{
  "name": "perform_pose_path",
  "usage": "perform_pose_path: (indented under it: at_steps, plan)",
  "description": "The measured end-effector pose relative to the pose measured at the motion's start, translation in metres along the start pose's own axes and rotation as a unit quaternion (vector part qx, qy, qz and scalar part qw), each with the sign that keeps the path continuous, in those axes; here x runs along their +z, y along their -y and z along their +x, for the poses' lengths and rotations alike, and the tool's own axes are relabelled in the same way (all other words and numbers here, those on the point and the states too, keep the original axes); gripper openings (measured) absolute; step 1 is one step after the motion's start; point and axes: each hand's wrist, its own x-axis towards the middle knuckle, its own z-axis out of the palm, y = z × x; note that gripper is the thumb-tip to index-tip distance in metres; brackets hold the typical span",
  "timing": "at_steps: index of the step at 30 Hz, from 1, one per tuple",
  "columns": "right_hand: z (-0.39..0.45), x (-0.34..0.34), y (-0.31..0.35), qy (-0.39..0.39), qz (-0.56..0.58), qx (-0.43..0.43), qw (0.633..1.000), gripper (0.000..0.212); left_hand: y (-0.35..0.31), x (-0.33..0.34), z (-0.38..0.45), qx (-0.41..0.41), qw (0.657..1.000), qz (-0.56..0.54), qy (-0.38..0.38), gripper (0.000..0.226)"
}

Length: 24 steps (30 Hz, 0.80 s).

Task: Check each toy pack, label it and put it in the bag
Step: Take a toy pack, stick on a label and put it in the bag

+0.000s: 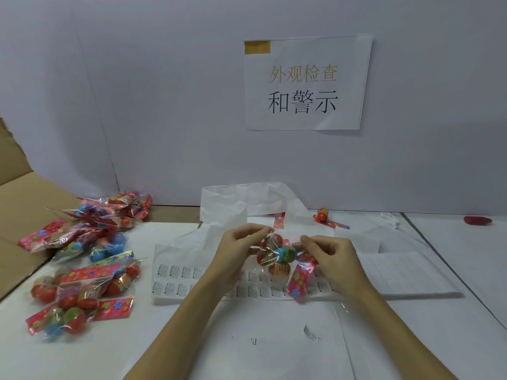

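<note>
Two bare hands hold one clear plastic toy pack with red and blue round toys and a red flowery paper top (285,259) up over the middle of the table. The left hand (241,242) pinches the pack's upper left corner with curled fingers. The right hand (329,250) pinches the pack's right side, close to the red flowery top, which hangs down and to the right.

Under the pack lies a flat white sheet of small printed warning labels (186,278). It reaches from the left of the hands to under the right wrist. Behind the hands lies a thin white plastic bag with handles (233,207), crumpled on the table and touching the wall.

On the left sits a pile of the same kind of clear toy packs with red and blue balls (82,261). Some rest on a flat piece of brown cardboard (16,198) and some on the white paper that covers the table (274,338).

Behind the right hand, near the wall, lies a single small red and yellow round toy on a red flowery strip (323,215). Far right, a small red thing (477,220) lies on the table; I cannot tell what it is.

On the grey-white wall (164,105) hangs a white paper sign with big yellow and black writing (304,86)
</note>
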Motion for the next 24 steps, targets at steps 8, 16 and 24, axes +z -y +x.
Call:
perform_pose_path:
  at_steps: [8,16,24]
  plan:
    - [0.0,0.007,-0.003,-0.086,-0.07,-0.125,0.986,0.025,0.003,0.008,-0.001,0.059,0.993,0.065,-0.082,0.017]
    - [-0.006,0.001,-0.001,-0.077,-0.084,-0.141,0.983,0.03,0.004,0.015,-0.003,0.119,0.993,0.014,-0.006,0.03]
    - [0.001,0.01,0.007,0.03,0.113,0.039,0.992,0.075,0.008,0.005,0.002,0.003,0.999,-0.046,0.004,0.063]
